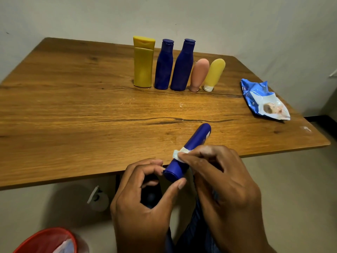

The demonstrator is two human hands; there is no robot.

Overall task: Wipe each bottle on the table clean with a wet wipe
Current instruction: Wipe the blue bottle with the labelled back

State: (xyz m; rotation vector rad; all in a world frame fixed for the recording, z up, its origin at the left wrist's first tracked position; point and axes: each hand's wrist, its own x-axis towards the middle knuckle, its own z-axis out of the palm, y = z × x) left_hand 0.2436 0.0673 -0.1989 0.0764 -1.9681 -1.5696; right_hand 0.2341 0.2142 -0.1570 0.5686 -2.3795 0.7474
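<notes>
A blue bottle (196, 141) is held tilted over the table's front edge, its cap end toward me. My left hand (144, 203) pinches that cap end between thumb and fingers. My right hand (224, 187) presses a white wet wipe (179, 153) around the bottle's middle. At the back of the wooden table (73, 110) stand a row of bottles: a tall yellow bottle (143, 62), two dark blue bottles (164, 64) (182, 65), a pink tube (199, 74) and a small yellow tube (214, 73), both tubes cap-down.
A crumpled blue and white wet-wipe pack (264, 100) lies at the table's right side. A red bin (47, 241) with a plastic liner stands on the floor at lower left. A wall runs close behind the table.
</notes>
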